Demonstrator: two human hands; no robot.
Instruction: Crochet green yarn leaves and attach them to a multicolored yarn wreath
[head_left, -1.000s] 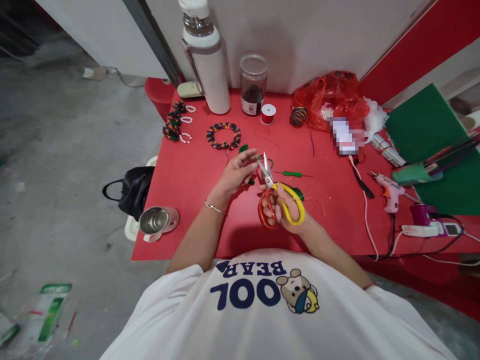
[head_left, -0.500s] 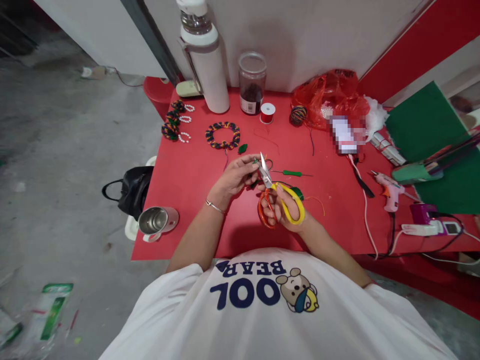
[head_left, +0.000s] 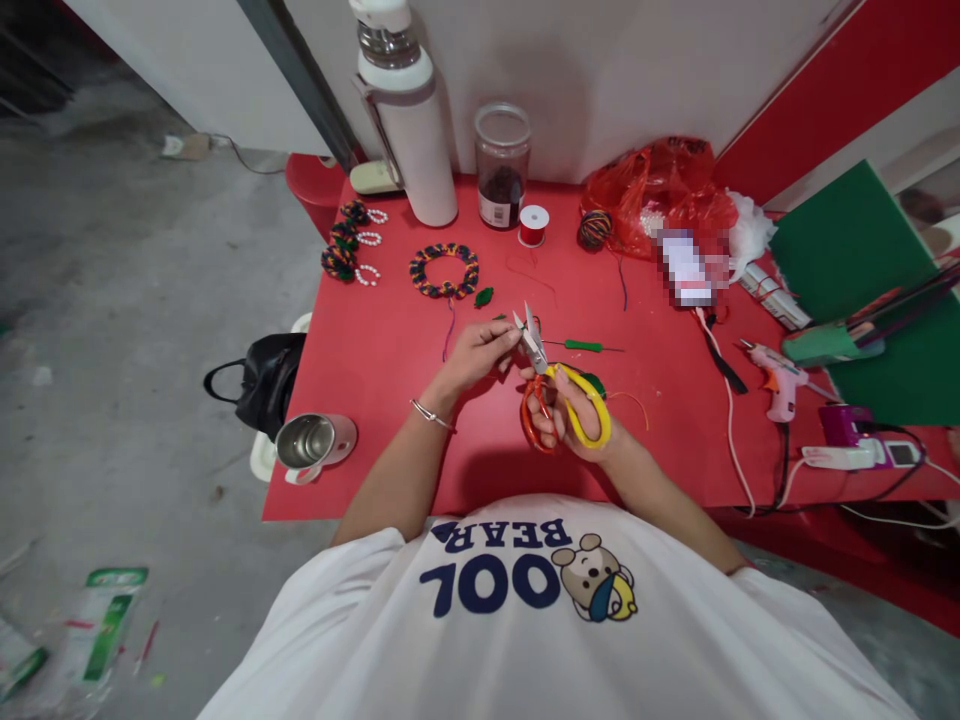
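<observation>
Scissors (head_left: 536, 352) with one yellow and one red handle are gripped in my right hand (head_left: 574, 415), its fingers through the loops. Their blades point away from me and stand slightly apart. Right at the blades, my left hand (head_left: 480, 358) is closed in a pinch. A bit of green shows at its fingertips, but I cannot make out what it holds. Beyond the hands lies a green leaf-shaped piece (head_left: 484, 297). Another dark green piece (head_left: 595, 384) is partly hidden behind the right hand. A green-handled crochet hook (head_left: 583, 346) rests just past the scissors.
A multicoloured yarn ring (head_left: 444, 271), a red thread spool (head_left: 533, 226), a jar (head_left: 502, 165) and a tall white flask (head_left: 420, 140) stand or lie farther back. On the right are a yarn ball (head_left: 595, 230), a phone (head_left: 686, 268) and a pink glue gun (head_left: 780, 385). A mug (head_left: 315, 445) is front left.
The scissor blades have spread a little and shifted slightly right. My left fingers have changed their pinch and moved to the blade tips.
</observation>
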